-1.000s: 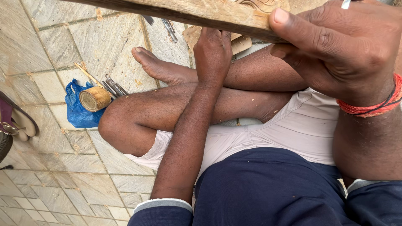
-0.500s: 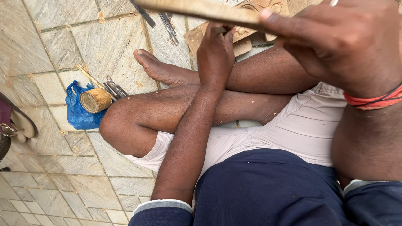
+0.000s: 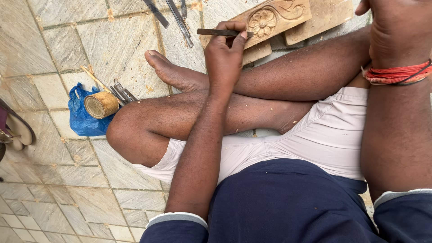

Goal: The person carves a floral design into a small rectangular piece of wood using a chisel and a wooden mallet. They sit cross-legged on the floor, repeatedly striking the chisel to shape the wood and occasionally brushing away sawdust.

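Observation:
I sit cross-legged on a stone floor. My left hand (image 3: pixel 223 49) reaches past my shins and grips a thin dark metal chisel (image 3: pixel 220 32), held level, its tip beside a carved wooden panel (image 3: pixel 275 18) with a flower relief. The panel lies on the floor beyond my legs. My right hand (image 3: pixel 396 31) is raised close to the camera at the top right, with a red thread band (image 3: pixel 396 74) on the wrist. Its fingers run past the frame's top edge, so what it holds is hidden.
Several loose chisels (image 3: pixel 175 15) lie on the floor left of the panel. A plain wooden board (image 3: pixel 326 15) lies behind it. At the left, a small wooden cylinder (image 3: pixel 101 104) and metal tools (image 3: pixel 122 93) rest on a blue bag (image 3: pixel 80 118). A sandal (image 3: pixel 18 130) sits at the left edge.
The wooden strip that my right hand held across the top has left the view. The carved panel now shows, and my left hand holds the chisel beside it.

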